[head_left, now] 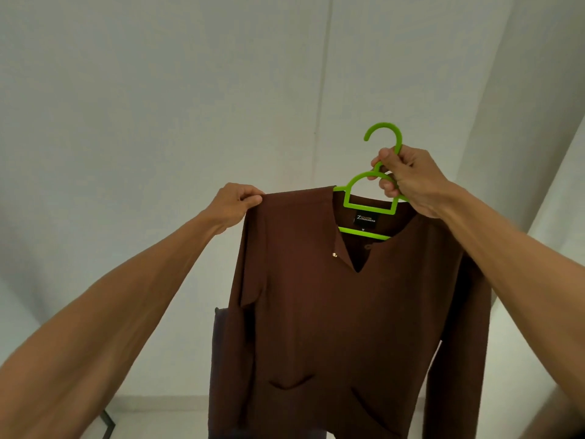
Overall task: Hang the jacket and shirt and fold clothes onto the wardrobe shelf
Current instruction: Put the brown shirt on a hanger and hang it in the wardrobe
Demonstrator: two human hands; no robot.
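Now: left grip (235, 202) pinches the shirt (332, 312) at its shoulder edge. Right grip (408, 179) is curled round the hanger (368, 211) neck, under the hook. The shirt is held up in mid-air before a pale wall. Cloth looks soft, light and limp, and probably slides on smooth plastic. Best carried by the hanger neck and steadied at the shoulder.

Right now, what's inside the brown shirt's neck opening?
A green hanger sits inside the brown shirt: its lower bar and a black label show through the neck. Its shoulder arms are mostly covered by fabric, so their seating cannot be seen.
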